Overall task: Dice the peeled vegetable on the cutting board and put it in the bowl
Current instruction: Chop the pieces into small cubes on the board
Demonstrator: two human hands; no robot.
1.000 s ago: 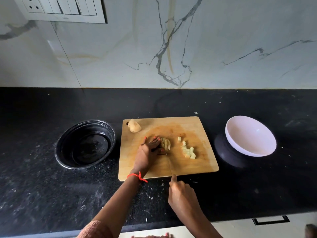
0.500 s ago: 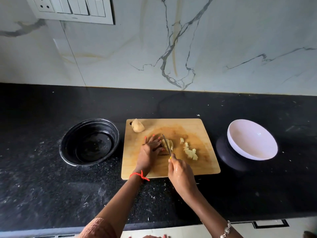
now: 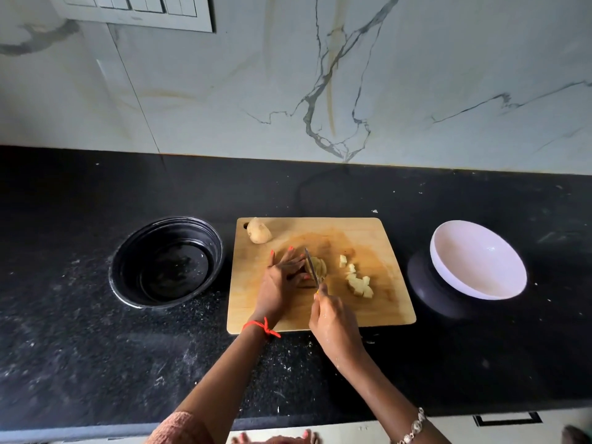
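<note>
A wooden cutting board lies on the black counter. In its middle my left hand holds down a sliced piece of peeled potato, fingers curled over it. My right hand grips a knife whose blade stands in the slices, right beside my left fingertips. Several pale diced cubes lie to the right of the blade. Another potato piece sits at the board's far left corner. A white bowl stands tilted to the right of the board.
A black round bowl stands left of the board. The black counter is speckled with white bits. A marble wall rises behind, with a switch panel at the top left. The counter's front edge runs along the bottom.
My right hand moved forward from the board's near edge and brought the knife up into the potato slices. My left hand stayed on the potato.
</note>
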